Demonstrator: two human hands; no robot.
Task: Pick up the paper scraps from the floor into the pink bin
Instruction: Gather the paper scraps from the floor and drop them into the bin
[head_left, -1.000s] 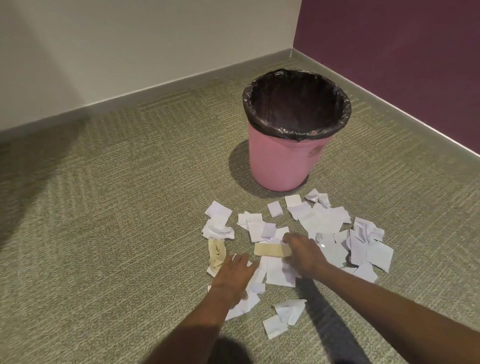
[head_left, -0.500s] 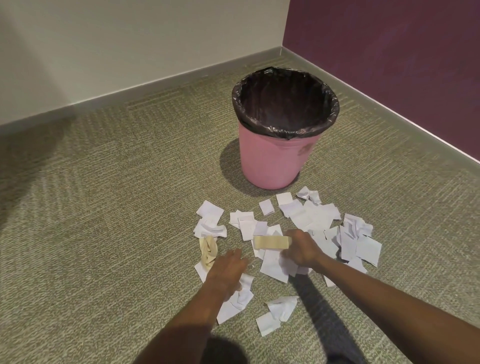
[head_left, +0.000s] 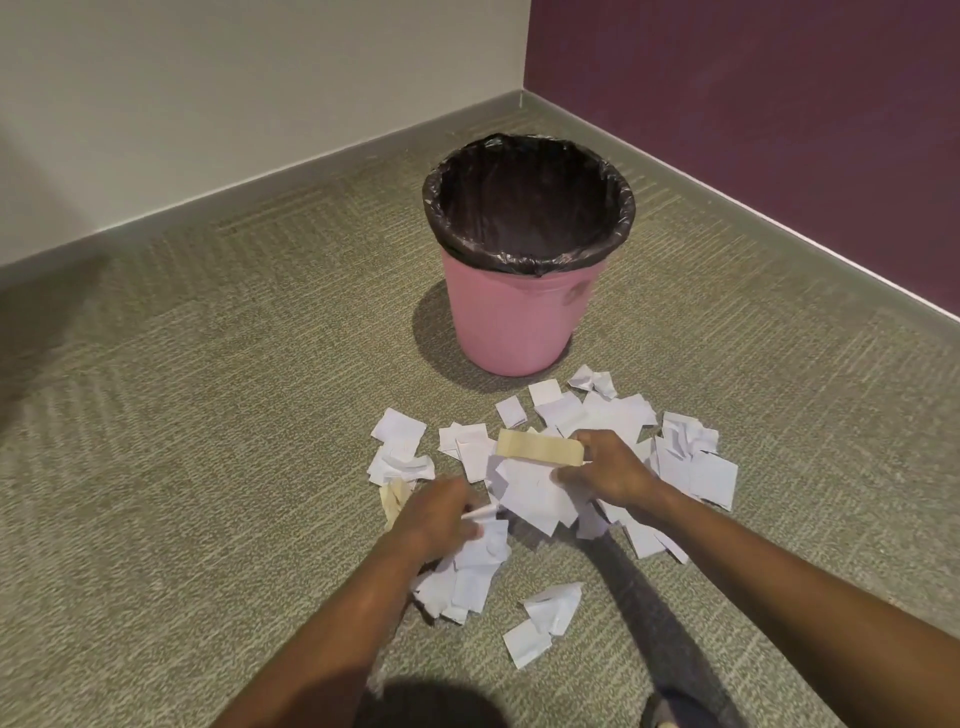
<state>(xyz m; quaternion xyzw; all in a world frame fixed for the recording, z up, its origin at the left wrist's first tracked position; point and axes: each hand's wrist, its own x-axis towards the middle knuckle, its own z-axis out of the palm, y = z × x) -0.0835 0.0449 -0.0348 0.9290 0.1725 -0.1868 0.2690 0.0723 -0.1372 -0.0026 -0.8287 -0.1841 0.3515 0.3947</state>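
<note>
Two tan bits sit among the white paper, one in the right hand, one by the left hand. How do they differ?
The tan strip is flat and straight; the tan piece is crumpled. The right hand pinches the tan strip by one end, while the tan piece lies on the carpet, partly hidden behind the left hand, which grips white scraps. Both share the same tan colour.

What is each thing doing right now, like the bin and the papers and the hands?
pink bin: upright, no lid, lined with a black bag.
white scraps: scattered on the carpet near the bin.
tan strip: gripped by the right hand.
left hand: pinching a curled scrap.
</note>
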